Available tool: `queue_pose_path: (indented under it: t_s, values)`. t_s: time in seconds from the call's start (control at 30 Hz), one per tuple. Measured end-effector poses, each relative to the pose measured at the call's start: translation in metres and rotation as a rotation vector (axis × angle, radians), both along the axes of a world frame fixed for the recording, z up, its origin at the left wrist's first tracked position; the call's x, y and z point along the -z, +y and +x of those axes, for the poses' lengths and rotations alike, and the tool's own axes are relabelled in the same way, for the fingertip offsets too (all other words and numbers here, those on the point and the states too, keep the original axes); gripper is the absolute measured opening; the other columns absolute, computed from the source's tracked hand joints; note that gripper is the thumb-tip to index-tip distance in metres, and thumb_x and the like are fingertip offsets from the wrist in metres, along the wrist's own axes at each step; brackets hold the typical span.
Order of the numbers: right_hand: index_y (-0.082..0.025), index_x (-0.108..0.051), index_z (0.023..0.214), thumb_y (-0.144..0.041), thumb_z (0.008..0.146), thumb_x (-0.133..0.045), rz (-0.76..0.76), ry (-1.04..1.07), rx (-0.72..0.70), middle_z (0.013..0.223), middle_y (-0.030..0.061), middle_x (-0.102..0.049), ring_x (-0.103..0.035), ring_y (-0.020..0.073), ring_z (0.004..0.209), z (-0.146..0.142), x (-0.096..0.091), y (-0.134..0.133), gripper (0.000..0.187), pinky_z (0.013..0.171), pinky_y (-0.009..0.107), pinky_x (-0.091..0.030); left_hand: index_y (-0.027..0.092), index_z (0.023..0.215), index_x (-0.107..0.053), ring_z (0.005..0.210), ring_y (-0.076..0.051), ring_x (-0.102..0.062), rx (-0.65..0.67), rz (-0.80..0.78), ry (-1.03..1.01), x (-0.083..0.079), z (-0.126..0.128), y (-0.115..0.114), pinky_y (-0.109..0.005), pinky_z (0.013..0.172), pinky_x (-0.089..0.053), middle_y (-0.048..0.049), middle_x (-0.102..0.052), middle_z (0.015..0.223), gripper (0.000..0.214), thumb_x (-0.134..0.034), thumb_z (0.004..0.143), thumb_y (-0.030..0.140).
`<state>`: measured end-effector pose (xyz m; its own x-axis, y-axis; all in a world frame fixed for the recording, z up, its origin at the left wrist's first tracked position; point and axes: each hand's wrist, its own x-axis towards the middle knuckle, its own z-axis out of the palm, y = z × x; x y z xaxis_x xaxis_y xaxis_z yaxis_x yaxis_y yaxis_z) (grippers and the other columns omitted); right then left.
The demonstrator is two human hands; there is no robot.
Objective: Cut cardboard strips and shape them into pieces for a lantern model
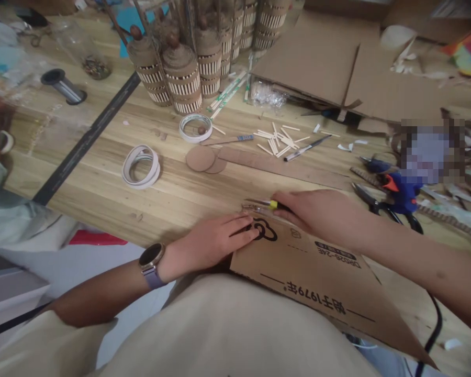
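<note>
Across the wooden table [196, 201], we are working with a large piece of folded brown cardboard [306, 57] lying at the far right. In front of our torso, the printed cardboard sheet [310, 272] is lying along the near edge and overhanging it, its lettering facing us upside down. At the back, several brown towers [182, 78] banded with pale sticks are standing in a cluster, and left of them a long black strip [90, 136] is running toward the near edge. A plain cardboard strip [282, 167] is lying flat beyond our hands. Our left grip [217, 238] is resting on the sheet's far left corner, fingers extended and clasping nothing; our right grip [314, 207] is clasping a yellow-and-black tool [273, 204], its slim metal tip pointing left near the sheet's far edge. Beyond our right forearm, a blue glue gun [402, 193] is lying beside dark scissors [372, 203]. Farther left, we are seeing paired tape rolls [154, 170] and, behind them, a single tape roll [192, 139]. Two cardboard discs [200, 158] are overlapping by the plain strip's left end. A pen [308, 148] is lying beside scattered pale sticks [277, 140], and a small brown ball [201, 130] is showing within the single roll's ring.
</note>
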<state>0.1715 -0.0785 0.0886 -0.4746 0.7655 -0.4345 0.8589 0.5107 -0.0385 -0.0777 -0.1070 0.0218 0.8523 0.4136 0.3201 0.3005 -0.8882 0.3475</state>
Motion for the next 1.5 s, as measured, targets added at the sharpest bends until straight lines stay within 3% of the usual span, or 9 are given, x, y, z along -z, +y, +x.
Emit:
queue_pose_path:
  t_s: [0.13, 0.4, 0.63, 0.77, 0.93, 1.2, 1.33, 1.5]
  values:
    - [-0.022, -0.058, 0.1, -0.026, 0.096, -0.045, -0.062, -0.104, -0.046, 0.083, 0.0059, -0.074, -0.071, 0.0239, 0.075, -0.009, -0.006, -0.006, 0.013, 0.051, 0.03, -0.026, 0.011, 0.126, -0.057, 0.124, -0.024, -0.06, -0.021, 0.007, 0.009, 0.0, 0.001, 0.0, -0.04, 0.1, -0.053, -0.019, -0.064, 0.13, 0.031, -0.04, 0.1, 0.011]
    - [-0.022, -0.063, 0.102, -0.01, 0.089, -0.047, -0.026, -0.164, -0.031, 0.078, 0.0079, -0.074, -0.072, 0.0279, 0.073, -0.021, -0.002, -0.005, 0.024, 0.049, 0.03, -0.033, 0.013, 0.124, -0.059, 0.122, -0.024, -0.061, -0.053, 0.05, 0.073, 0.001, 0.004, 0.0, -0.038, 0.098, -0.054, -0.0189, -0.064, 0.13, 0.03, -0.038, 0.103, 0.017]
    - [-0.025, -0.063, 0.1, -0.01, 0.088, -0.046, 0.034, -0.182, -0.049, 0.073, 0.0096, -0.074, -0.072, 0.0288, 0.067, -0.025, 0.002, -0.006, 0.026, 0.047, 0.031, -0.035, 0.015, 0.123, -0.059, 0.122, -0.026, -0.06, -0.068, 0.04, 0.182, -0.004, 0.007, -0.003, -0.039, 0.095, -0.054, -0.0185, -0.062, 0.133, 0.029, -0.039, 0.102, 0.018]
    - [-0.025, -0.063, 0.09, -0.005, 0.084, -0.05, 0.028, -0.078, -0.011, 0.067, 0.0087, -0.073, -0.071, 0.0289, 0.063, -0.02, 0.005, -0.006, 0.024, 0.047, 0.031, -0.037, 0.012, 0.119, -0.06, 0.121, -0.029, -0.061, -0.051, 0.019, 0.199, -0.006, 0.008, -0.003, -0.04, 0.096, -0.052, -0.0221, -0.062, 0.131, 0.027, -0.04, 0.101, 0.014]
    - [-0.027, -0.064, 0.099, -0.003, 0.084, -0.047, 0.056, -0.172, -0.059, 0.072, 0.0079, -0.075, -0.072, 0.0282, 0.066, -0.013, 0.005, -0.013, 0.033, 0.045, 0.031, -0.034, 0.014, 0.12, -0.059, 0.122, -0.028, -0.061, -0.066, -0.012, 0.212, -0.004, 0.008, -0.004, -0.041, 0.096, -0.053, -0.0208, -0.062, 0.133, 0.027, -0.042, 0.1, 0.014]
    - [-0.023, -0.063, 0.103, -0.005, 0.082, -0.051, -0.107, -0.292, -0.01, 0.077, 0.0066, -0.075, -0.073, 0.0294, 0.073, 0.019, -0.008, -0.016, 0.03, 0.047, 0.03, -0.033, 0.014, 0.119, -0.06, 0.124, -0.027, -0.06, -0.053, 0.008, 0.238, -0.008, 0.003, -0.003, -0.039, 0.096, -0.053, -0.0196, -0.061, 0.134, 0.026, -0.044, 0.099, 0.017]
    - [-0.022, -0.061, 0.103, -0.009, 0.088, -0.048, -0.05, -0.227, -0.028, 0.08, 0.0078, -0.074, -0.073, 0.0274, 0.073, 0.004, -0.011, -0.016, 0.023, 0.048, 0.029, -0.032, 0.018, 0.123, -0.059, 0.129, -0.027, -0.056, -0.059, -0.03, 0.28, -0.009, 0.003, -0.004, -0.04, 0.098, -0.052, -0.0164, -0.059, 0.138, 0.027, -0.045, 0.099, 0.017]
    - [-0.02, -0.06, 0.103, -0.009, 0.089, -0.049, 0.0, -0.181, -0.105, 0.083, 0.0087, -0.075, -0.073, 0.0268, 0.077, -0.024, 0.001, -0.011, 0.021, 0.048, 0.028, -0.033, 0.016, 0.121, -0.06, 0.126, -0.028, -0.058, -0.046, -0.055, 0.261, -0.006, 0.004, -0.004, -0.041, 0.095, -0.054, -0.018, -0.059, 0.138, 0.027, -0.044, 0.099, 0.016]
